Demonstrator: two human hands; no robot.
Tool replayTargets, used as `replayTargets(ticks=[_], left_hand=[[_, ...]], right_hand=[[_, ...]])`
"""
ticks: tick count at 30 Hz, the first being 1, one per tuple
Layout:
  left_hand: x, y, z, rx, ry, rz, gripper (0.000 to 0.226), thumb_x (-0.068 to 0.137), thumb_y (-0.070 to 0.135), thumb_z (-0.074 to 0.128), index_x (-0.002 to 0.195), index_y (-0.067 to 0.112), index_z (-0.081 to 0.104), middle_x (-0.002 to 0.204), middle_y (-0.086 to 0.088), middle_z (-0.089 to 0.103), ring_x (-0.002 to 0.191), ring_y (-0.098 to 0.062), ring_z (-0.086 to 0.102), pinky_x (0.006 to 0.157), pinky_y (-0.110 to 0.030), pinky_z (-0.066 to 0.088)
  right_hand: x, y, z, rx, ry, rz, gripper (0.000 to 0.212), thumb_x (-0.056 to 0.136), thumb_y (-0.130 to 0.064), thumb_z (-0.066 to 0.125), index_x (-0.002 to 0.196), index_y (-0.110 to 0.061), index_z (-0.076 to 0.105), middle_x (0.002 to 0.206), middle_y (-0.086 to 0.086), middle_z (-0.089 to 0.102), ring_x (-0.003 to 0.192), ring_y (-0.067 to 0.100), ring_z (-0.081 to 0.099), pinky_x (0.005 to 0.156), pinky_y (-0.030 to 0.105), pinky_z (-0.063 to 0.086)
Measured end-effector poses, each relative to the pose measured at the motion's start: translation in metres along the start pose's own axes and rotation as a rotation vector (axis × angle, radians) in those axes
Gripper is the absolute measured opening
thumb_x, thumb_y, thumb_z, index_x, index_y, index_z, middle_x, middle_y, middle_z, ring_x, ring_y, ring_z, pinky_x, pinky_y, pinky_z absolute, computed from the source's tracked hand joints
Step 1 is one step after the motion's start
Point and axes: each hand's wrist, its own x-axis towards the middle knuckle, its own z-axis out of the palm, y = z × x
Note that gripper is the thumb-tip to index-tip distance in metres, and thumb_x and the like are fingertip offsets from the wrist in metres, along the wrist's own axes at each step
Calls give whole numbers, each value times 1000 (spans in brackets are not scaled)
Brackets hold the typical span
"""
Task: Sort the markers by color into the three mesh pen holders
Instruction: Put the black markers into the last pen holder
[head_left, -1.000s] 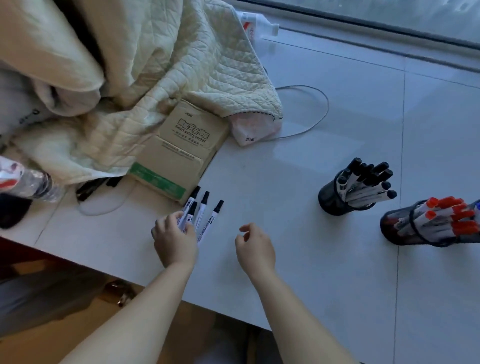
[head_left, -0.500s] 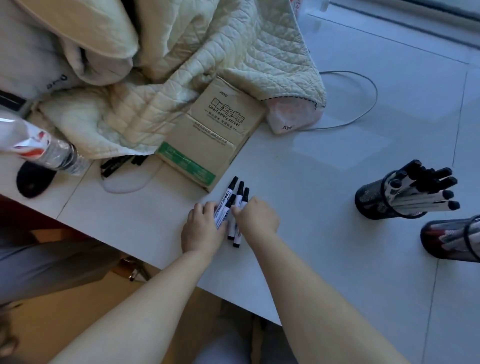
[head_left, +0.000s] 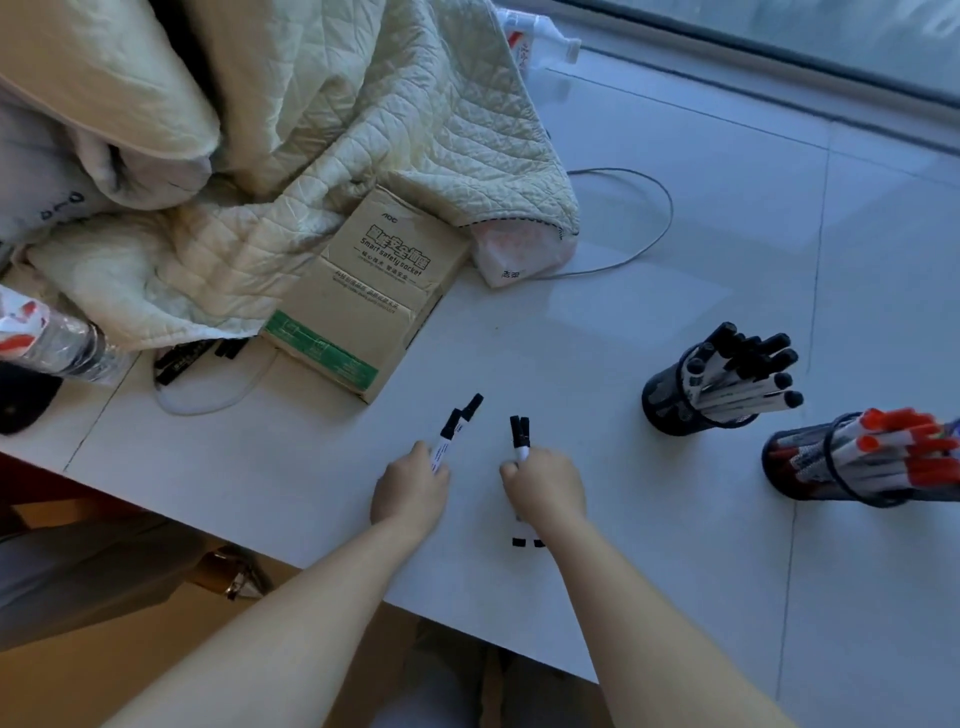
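Holding black-capped markers in both fists: left hand (head_left: 413, 491) is curled round two black markers (head_left: 451, 434), right hand (head_left: 545, 488) is curled round another pair of black markers (head_left: 521, 439). Both bundles are clamped at the barrel, caps out the top; butt ends of the right pair poke out below the wrist

Key relation: the black-marker holder (head_left: 675, 400) sits to the right and slightly forward of both hands, on the white tabletop (head_left: 571, 322). Right hand is the nearer one, left is further by about the gap between the two fists. Holder is tipped, mouth opening up and to the right, already packed with black-capped markers fanning that way

Axes: right pair stands near vertical in the head view, caps pointing away from the person. Left pair leans up-right, toward the cardboard box (head_left: 363, 296). Neither is lined up with the holder's mouth

My read: right hand goes first, sweeps right, rotates the pair so the butt ends lead into the mouth. Free slots look few, so angle matters; could jam against the markers already in there

Red-marker holder (head_left: 800, 467) is just beyond, right of the black one, also tipped, so don't overshoot. Third holder is mostly out of frame at the right edge; can't tell its contents

Quilt (head_left: 363, 130) and cable (head_left: 660, 228) are well clear of the path
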Motion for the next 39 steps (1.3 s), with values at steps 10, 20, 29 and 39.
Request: replayTargets(ticks=[10, 20, 29, 39], left_hand=[[-25, 112, 21, -447, -78, 188, 18, 94, 30, 43, 77, 24, 43, 69, 0, 53, 60, -17, 50, 53, -26, 35], [-40, 204, 14, -825, 18, 257, 23, 91, 38, 52, 72, 27, 44, 63, 6, 49, 54, -10, 46, 52, -24, 37], [-42, 250, 20, -1038, -26, 175, 40, 92, 33, 51, 57, 16, 39, 51, 6, 40, 39, -3, 37, 47, -23, 33], [-39, 267, 33, -1050, 94, 273, 31, 93, 42, 46, 75, 19, 58, 71, -7, 54, 69, -28, 53, 65, -33, 42]], right_hand=[[-34, 66, -94, 546, 458, -7, 37, 85, -18, 50, 56, -15, 28, 50, -1, 33, 46, 15, 31, 45, 28, 23], [-28, 107, -174, 683, 898, -119, 34, 85, -26, 58, 62, -1, 55, 49, 6, 54, 51, 20, 50, 45, 17, 33], [-22, 116, -164, 420, 1012, -292, 12, 76, -17, 72, 79, -8, 64, 70, 4, 66, 57, 21, 60, 55, 27, 45], [-11, 136, -142, 342, 792, -313, 14, 83, -20, 67, 87, -7, 63, 83, 4, 66, 68, 24, 62, 60, 33, 48]])
